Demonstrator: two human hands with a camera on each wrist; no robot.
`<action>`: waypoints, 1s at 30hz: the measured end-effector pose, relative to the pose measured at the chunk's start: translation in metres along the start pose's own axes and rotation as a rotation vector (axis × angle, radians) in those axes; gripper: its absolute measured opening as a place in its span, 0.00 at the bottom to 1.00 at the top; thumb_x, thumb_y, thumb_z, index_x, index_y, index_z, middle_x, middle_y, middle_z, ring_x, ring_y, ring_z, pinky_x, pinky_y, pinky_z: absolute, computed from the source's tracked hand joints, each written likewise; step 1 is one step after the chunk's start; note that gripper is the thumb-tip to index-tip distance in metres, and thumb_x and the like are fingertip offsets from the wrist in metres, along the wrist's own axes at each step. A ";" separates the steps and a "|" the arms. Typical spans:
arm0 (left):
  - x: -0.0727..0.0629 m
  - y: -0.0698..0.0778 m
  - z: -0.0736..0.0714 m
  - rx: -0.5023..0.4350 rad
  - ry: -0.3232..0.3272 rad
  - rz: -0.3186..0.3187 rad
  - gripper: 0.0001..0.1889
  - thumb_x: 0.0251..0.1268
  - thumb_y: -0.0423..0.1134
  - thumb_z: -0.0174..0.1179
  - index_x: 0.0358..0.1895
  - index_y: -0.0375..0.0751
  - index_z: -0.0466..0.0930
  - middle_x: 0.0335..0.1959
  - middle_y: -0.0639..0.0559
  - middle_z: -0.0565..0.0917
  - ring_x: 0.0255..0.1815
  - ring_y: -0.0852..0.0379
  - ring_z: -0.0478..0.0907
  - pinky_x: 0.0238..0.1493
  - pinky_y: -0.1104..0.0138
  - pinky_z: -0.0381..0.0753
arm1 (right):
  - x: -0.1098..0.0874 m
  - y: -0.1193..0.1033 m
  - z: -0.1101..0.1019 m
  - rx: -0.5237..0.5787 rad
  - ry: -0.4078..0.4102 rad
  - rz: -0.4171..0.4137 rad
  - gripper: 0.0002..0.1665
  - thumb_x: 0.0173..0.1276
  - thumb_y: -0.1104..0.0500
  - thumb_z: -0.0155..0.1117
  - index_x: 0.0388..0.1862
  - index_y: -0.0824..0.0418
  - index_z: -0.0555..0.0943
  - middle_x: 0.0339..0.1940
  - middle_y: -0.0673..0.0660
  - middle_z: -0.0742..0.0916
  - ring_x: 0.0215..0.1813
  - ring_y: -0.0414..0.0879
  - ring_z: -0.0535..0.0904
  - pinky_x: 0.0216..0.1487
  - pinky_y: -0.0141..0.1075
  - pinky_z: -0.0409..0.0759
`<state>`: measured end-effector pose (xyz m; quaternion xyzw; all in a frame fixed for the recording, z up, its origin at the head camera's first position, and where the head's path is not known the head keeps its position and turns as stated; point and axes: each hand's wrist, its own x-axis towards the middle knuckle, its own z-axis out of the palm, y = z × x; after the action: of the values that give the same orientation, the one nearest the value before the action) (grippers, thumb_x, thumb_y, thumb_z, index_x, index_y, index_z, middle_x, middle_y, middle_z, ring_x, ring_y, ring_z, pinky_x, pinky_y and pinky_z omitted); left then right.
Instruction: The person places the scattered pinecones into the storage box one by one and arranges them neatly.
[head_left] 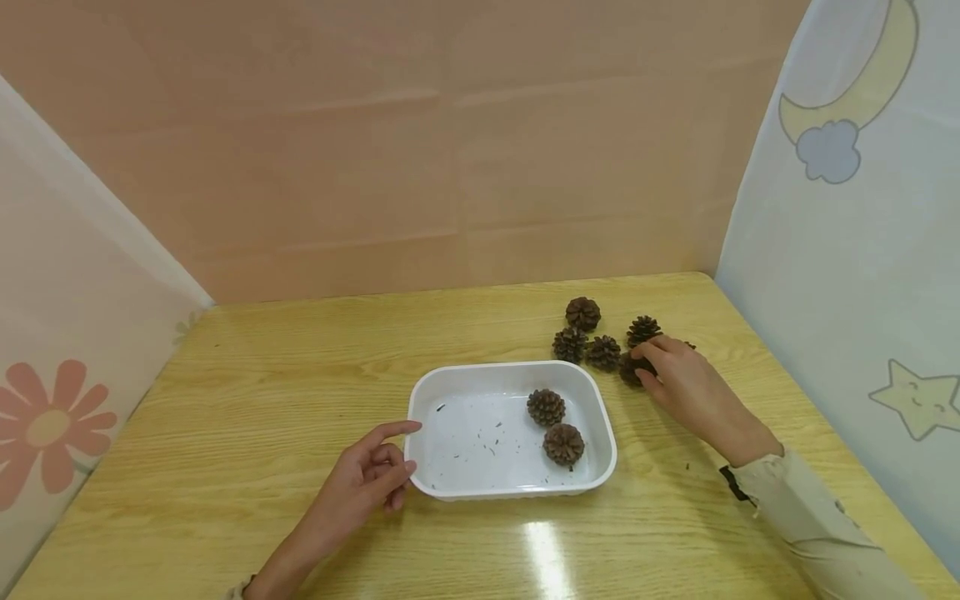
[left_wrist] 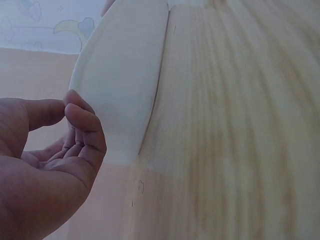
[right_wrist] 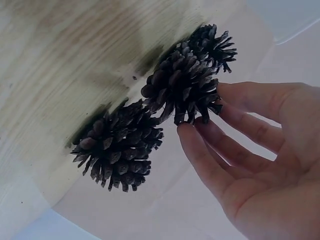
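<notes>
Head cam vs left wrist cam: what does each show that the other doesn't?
Head only: the pine cones, two in the white tray, others on the table behind and right of it; also the red flower print.
Left wrist only: the palm of the left hand and a broadside look at the tray's outer wall.
Both: that hand at the tray's rim, the table, the moon print.

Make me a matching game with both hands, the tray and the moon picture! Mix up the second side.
Column one
1. left hand
2. moon picture
3. tray
4. right hand

Column two
A. white
B. touching a pine cone
C. touching the tray
D. yellow

Right pairs: 1-C, 2-D, 3-A, 4-B
</notes>
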<state>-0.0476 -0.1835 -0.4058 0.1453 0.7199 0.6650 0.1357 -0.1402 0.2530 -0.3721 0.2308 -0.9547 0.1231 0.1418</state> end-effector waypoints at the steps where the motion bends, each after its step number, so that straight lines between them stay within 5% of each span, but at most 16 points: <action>1: 0.000 0.000 0.000 -0.004 0.000 -0.002 0.26 0.74 0.34 0.58 0.70 0.30 0.63 0.29 0.48 0.76 0.22 0.61 0.76 0.22 0.68 0.78 | 0.000 -0.001 -0.001 0.001 0.004 -0.001 0.13 0.63 0.70 0.69 0.47 0.70 0.82 0.44 0.65 0.84 0.42 0.61 0.81 0.40 0.54 0.82; 30: -0.001 0.001 0.000 -0.004 0.000 -0.006 0.27 0.73 0.34 0.58 0.70 0.29 0.63 0.29 0.47 0.76 0.22 0.61 0.76 0.23 0.68 0.79 | 0.005 -0.036 -0.018 -0.021 0.160 -0.123 0.15 0.61 0.68 0.72 0.47 0.67 0.82 0.47 0.66 0.83 0.47 0.61 0.81 0.42 0.54 0.83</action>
<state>-0.0470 -0.1835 -0.4050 0.1429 0.7189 0.6661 0.1377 -0.1231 0.2251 -0.3472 0.2768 -0.9257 0.1223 0.2271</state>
